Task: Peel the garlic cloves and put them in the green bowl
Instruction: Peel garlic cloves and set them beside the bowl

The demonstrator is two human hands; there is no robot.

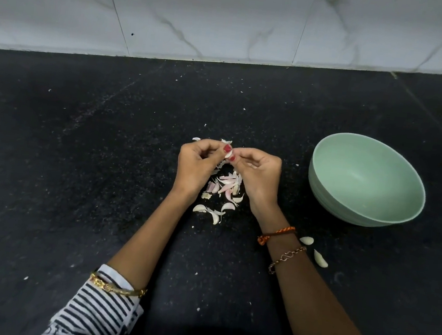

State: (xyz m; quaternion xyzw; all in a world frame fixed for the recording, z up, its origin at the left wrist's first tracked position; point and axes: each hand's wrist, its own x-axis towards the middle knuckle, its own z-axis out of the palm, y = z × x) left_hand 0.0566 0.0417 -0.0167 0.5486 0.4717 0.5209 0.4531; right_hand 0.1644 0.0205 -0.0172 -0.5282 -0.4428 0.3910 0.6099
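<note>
My left hand (196, 166) and my right hand (258, 175) meet above the dark counter, and both pinch one small garlic clove (228, 154) between thumbs and fingertips. Most of the clove is hidden by the fingers. Below the hands lies a pile of pinkish garlic skins and cloves (226, 185). A few white cloves (214, 211) lie nearer to me. Two peeled cloves (307, 240) (320, 258) rest on the counter right of my right wrist. The green bowl (321, 183) stands to the right, with nothing visible inside.
The black stone counter (76, 179) is dotted with small white skin bits. A white marble wall (230, 18) rises behind it. Bangles and bracelets sit on both wrists.
</note>
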